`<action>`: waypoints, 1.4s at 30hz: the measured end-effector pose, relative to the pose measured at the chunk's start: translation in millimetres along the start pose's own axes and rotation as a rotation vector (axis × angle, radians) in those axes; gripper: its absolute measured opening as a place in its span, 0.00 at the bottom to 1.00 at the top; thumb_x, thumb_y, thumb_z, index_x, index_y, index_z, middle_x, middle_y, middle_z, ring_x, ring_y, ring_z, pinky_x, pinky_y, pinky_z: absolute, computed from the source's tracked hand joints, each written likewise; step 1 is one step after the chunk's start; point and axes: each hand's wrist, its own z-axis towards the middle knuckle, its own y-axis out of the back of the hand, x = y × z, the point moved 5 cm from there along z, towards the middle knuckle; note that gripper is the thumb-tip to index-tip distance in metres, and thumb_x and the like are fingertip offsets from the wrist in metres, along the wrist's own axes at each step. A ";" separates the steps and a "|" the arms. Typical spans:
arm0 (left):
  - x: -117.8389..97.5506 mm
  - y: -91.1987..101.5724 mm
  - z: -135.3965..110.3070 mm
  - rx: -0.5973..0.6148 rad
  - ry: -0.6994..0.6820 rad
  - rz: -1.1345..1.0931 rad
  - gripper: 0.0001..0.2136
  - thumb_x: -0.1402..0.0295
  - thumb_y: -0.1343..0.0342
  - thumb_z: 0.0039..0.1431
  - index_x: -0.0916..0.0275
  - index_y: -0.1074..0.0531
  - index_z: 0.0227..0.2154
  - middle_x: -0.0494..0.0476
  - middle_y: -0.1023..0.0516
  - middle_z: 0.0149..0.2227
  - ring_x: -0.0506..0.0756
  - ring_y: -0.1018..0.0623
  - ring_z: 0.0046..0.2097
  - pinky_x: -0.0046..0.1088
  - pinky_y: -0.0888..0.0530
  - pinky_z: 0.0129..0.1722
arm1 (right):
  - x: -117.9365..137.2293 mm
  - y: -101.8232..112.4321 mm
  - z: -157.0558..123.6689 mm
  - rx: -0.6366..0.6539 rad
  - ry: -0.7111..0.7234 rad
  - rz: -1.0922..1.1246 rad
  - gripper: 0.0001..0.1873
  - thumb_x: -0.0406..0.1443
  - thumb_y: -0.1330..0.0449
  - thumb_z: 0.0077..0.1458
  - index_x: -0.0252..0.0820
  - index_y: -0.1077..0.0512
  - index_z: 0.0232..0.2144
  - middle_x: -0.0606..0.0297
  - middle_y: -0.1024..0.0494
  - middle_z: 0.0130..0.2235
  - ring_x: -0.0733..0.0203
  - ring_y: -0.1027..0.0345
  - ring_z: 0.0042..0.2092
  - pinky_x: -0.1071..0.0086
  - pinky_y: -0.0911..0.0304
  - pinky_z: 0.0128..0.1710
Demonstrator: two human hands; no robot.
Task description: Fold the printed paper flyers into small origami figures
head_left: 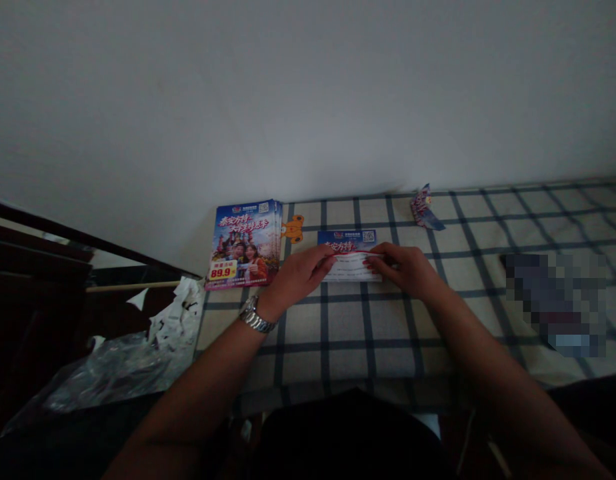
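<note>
A printed flyer [355,268] lies folded across its width on the checked cloth, its white back turned up over part of the blue printed front. At the left end of the fold, my left hand [303,273] pinches the paper between thumb and fingers. My right hand [401,265] grips the right end of the same fold, fingertips on the white side. A stack of matching flyers [245,243] sits left of my left hand, showing a blue and pink front with a yellow price box. The wrist of my left arm wears a metal watch [258,316].
A folded paper piece [426,210] stands near the wall. Farther right lies a dark, pixelated object [548,300]. An orange bear figure [293,229] shows beside the stack. Left of the checked cloth [333,353] are clear plastic [113,370] and torn white paper [181,310].
</note>
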 end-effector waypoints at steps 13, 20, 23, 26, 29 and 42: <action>8.5 -6.6 8.1 -0.042 -0.075 0.168 0.08 0.66 0.50 0.75 0.60 0.27 0.46 0.59 0.25 0.61 0.59 0.25 0.60 0.50 0.34 0.68 | 2.3 -0.3 5.6 -0.074 0.121 -0.206 0.10 0.42 0.41 0.68 0.44 0.22 0.41 0.61 0.19 0.35 0.55 0.25 0.35 0.63 0.32 0.36; 11.0 -8.9 8.6 -0.022 -0.063 0.251 0.07 0.66 0.46 0.73 0.61 0.26 0.48 0.59 0.23 0.57 0.60 0.24 0.58 0.54 0.40 0.71 | 0.1 -0.8 9.0 -0.126 0.257 -0.197 0.06 0.37 0.38 0.65 0.43 0.22 0.40 0.51 0.20 0.51 0.46 0.25 0.52 0.49 0.28 0.53; 9.1 -7.6 8.6 -0.028 -0.067 0.256 0.07 0.66 0.45 0.73 0.60 0.26 0.49 0.58 0.23 0.56 0.59 0.24 0.58 0.53 0.40 0.71 | -3.2 -3.0 8.4 -0.113 0.267 -0.228 0.05 0.37 0.38 0.64 0.42 0.22 0.38 0.49 0.23 0.58 0.43 0.28 0.59 0.46 0.29 0.58; 6.5 -6.2 8.3 -0.021 -0.069 0.251 0.08 0.66 0.44 0.72 0.60 0.26 0.49 0.58 0.23 0.56 0.59 0.24 0.57 0.53 0.40 0.71 | -5.8 -5.0 7.0 -0.093 0.258 -0.243 0.04 0.36 0.38 0.64 0.43 0.23 0.37 0.50 0.28 0.64 0.42 0.32 0.64 0.44 0.31 0.62; 4.1 -4.8 8.2 -0.013 -0.069 0.236 0.07 0.65 0.43 0.71 0.60 0.25 0.48 0.57 0.22 0.55 0.59 0.24 0.57 0.53 0.40 0.70 | -7.5 -6.2 6.0 -0.074 0.236 -0.263 0.03 0.36 0.38 0.64 0.43 0.24 0.37 0.50 0.29 0.65 0.41 0.31 0.63 0.43 0.29 0.60; 11.5 -10.1 7.4 -0.037 -0.016 0.249 0.18 0.64 0.40 0.68 0.59 0.30 0.58 0.62 0.28 0.60 0.63 0.29 0.63 0.51 0.37 0.70 | -5.4 -5.3 8.7 -0.058 0.247 -0.305 0.04 0.35 0.38 0.64 0.42 0.24 0.40 0.48 0.24 0.57 0.44 0.26 0.55 0.48 0.28 0.55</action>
